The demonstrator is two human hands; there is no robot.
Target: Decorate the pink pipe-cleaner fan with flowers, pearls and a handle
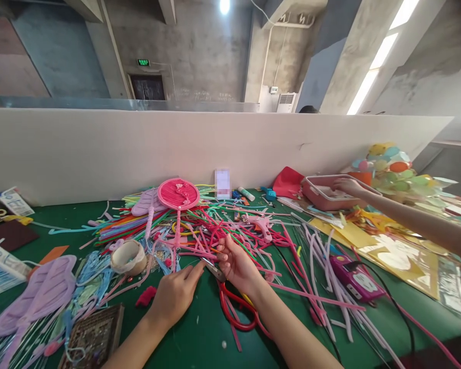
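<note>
My right hand [238,266] rests on the green table with its fingers curled around a pink pipe cleaner [230,245] from the tangled pile. Red-handled scissors [234,305] lie under that hand, blades pointing left. My left hand [175,294] lies palm down beside them. Its index finger stretches toward the scissor blades [211,267] and its other fingers are loosely curled, holding nothing.
Pipe cleaners [215,225] cover the table's middle. A pink round fan [178,193], tape roll [128,257], pink glue gun [263,225], purple wing shapes [42,292] and a purple power strip [355,279] lie around. Another person's arm [403,215] reaches into a pink tray [322,190] at right.
</note>
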